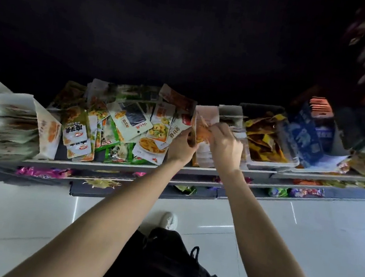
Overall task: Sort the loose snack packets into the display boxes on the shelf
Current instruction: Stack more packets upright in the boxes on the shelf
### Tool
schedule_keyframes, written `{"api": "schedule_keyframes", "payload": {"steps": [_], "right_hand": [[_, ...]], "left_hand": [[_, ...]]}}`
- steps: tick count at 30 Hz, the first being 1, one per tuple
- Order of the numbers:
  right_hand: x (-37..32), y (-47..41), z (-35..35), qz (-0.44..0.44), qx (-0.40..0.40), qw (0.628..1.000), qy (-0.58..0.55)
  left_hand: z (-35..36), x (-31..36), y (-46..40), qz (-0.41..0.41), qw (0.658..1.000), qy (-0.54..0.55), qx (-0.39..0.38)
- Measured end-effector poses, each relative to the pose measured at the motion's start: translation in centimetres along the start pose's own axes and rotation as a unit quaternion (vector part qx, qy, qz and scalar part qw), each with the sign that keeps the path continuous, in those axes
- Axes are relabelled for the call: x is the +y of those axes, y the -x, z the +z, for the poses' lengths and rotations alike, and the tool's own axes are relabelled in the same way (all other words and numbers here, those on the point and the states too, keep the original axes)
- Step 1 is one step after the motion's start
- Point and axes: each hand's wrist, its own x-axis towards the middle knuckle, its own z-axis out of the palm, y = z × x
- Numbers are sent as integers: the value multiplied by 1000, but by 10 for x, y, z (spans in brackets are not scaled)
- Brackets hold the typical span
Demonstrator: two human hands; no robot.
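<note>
Head view, both hands (left, right) pinching orange packet

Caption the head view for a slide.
Both hands hold orange snack packets above a shelf of loose packets.

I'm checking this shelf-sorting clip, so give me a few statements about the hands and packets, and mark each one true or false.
1. Both hands are up at the shelf. True: the left hand and right hand are close together above the shelf edge.
2. The left hand hangs idle by the leg. False: it holds the edge of an orange packet.
3. A heap of loose packets lies to the left of the hands. True.
4. The blue box stands to the left of the hands. False: it stands to their right.
5. The floor is dark carpet. False: it is pale glossy tile.
</note>
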Motion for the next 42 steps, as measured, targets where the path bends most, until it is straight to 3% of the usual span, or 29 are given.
{"api": "schedule_keyframes", "payload": {"steps": [5,8,11,13,16,18,21,25,30,34,38,42], "right_hand": [[13,-2,26,-80,-161,978,105],[22,11,31,-91,-220,969,70],[19,17,17,-67,-217,974,10],[12,21,4,-49,-166,984,-52],[-13,26,-11,-60,-80,986,-132],[-36,29,-6,-86,-86,979,-164],[-69,28,19,-87,-163,964,-193],[-109,22,65,-91,-297,940,-144],[-144,17,105,-91,-419,903,-9],[-149,23,115,-43,-470,881,3],[-146,26,118,-34,-471,881,-8],[-146,25,116,-23,-463,886,-10]], "left_hand": [[15,-7,-1,5,1000,8,26],[14,-9,-2,7,1000,23,10],[4,-9,1,2,999,19,-36],[-11,-11,9,10,999,28,-36],[-48,-31,33,41,998,-4,49],[-75,-58,51,51,988,-59,136],[-111,-104,74,19,967,-130,218],[-146,-153,81,-94,945,-187,253],[-168,-186,66,-180,951,-181,176],[-175,-200,48,-141,953,-249,101],[-177,-209,45,-132,949,-282,44],[-170,-208,60,-19,948,-314,47]]}}
